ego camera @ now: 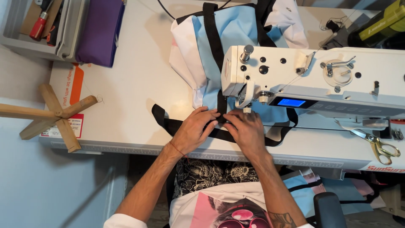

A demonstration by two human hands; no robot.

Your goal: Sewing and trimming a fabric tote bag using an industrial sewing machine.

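both my left hand (195,131) and right hand (247,131) pressed flat, open, on the black strap (221,107); sewing machine (312,80) at 1 o'clock; scissors (377,145) at 3

Black strap (168,125) under both hands. Light blue and white bag (236,29), black webbing down its middle. White machine (312,80) with black knobs, silver fittings and a small blue screen (291,102). Pale grey-white desk (135,84). Gold-handled scissors (379,145) with silver blades. Purple pouch (99,31) at the back. Grey tray (42,46) holding a red-handled tool (39,26). White and orange box (71,88) with a red-edged label. Plain light wood stand (52,112). Thin red band (177,148) on the left wrist. Black-and-white floral print fabric (211,173) on the lap, white shirt (228,209) with a pink picture below.
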